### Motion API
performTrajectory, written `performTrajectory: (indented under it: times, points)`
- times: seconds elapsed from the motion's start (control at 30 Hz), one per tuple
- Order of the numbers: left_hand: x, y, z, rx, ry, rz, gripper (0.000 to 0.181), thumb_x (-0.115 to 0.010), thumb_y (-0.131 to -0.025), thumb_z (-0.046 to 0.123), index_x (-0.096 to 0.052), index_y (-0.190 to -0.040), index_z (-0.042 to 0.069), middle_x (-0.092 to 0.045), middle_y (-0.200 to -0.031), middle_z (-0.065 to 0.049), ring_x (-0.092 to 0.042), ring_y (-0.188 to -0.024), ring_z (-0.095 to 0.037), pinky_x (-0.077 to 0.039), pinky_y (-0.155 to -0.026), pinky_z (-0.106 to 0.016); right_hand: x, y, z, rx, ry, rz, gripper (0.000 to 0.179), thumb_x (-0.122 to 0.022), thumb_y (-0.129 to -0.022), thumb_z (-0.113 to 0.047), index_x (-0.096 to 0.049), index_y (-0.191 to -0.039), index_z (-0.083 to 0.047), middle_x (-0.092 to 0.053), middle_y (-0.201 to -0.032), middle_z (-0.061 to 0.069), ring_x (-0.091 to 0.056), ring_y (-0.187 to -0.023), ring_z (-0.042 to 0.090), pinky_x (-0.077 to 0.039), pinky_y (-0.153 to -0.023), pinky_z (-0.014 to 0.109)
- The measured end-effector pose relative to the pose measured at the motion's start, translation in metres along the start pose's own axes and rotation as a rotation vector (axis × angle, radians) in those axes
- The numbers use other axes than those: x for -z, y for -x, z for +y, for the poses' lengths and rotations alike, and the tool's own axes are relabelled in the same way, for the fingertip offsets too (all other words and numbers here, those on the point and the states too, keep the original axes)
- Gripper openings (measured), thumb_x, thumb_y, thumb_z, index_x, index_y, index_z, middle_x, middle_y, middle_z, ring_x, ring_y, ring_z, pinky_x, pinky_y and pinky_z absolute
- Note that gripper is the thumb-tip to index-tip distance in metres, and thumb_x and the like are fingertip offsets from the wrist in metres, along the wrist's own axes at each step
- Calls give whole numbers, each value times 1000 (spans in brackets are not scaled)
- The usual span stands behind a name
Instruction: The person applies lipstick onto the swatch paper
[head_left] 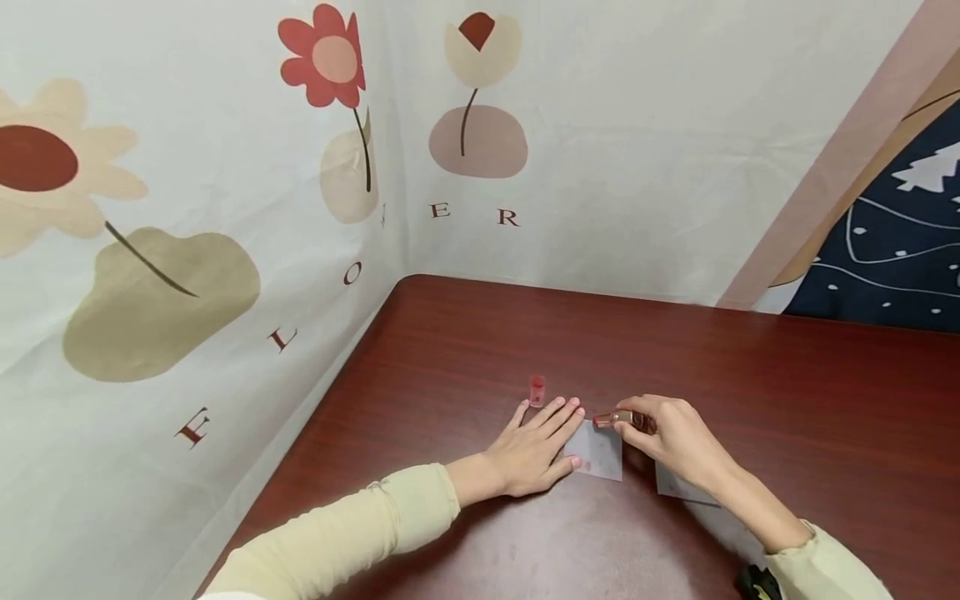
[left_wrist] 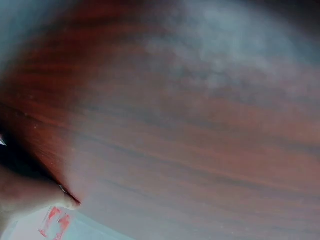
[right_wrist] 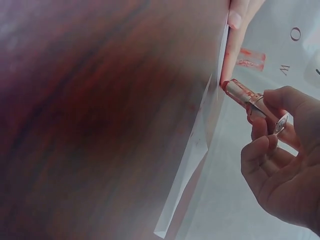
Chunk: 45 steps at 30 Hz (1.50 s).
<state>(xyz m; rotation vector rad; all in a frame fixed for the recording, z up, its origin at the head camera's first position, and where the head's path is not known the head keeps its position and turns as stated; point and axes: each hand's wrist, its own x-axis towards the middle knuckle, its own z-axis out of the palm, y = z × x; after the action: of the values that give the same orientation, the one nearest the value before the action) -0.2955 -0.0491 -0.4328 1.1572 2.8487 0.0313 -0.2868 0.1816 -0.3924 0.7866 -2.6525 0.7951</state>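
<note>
My left hand [head_left: 534, 452] lies flat on the table, fingers spread, over the left part of a small white sheet of paper [head_left: 606, 457]. Faint reddish marks show on that sheet near my thumb. My right hand [head_left: 688, 443] pinches a small lipstick-like tube [right_wrist: 242, 93], metallic with a red end, between thumb and fingers. The red end is at the sheet's upper right edge; whether it touches the paper I cannot tell. Beyond my left fingertips stands or lies a clear, red-smeared piece [head_left: 537, 390], like a cap.
A second white sheet [head_left: 681, 488] lies partly under my right hand and forearm. A black object [head_left: 757, 582] sits beside the right sleeve. Along the left and back edges of the brown table [head_left: 480, 333] hangs a white cloth [head_left: 637, 167] with printed flowers and letters.
</note>
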Motion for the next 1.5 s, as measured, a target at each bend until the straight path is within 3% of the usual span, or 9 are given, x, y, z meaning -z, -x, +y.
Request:
performTrajectory:
  times: [0.53,1.5]
  points:
    - [-1,0,-1,-5,2,23,64,-24,-98,52,-13,-151,17,-7,-156,3,-3,-141,-13,-9,-108,-51,-2,-1,-2,-21,14,-14,15,-71,-81,-10,-70,-95,-4,-60,-74,-9,-45,-58,0,-39,-50,21]
    - [2,1,1,8,2,7,63,-23,-99,51,-12,-151,18,-5,-156,4,-3,-141,-13,-8,-109,-50,-3,0,-8,69,76,13,14,-71,-77,-6,-71,-90,-3,-61,-71,-7,-38,-51,-3,-34,-44,19]
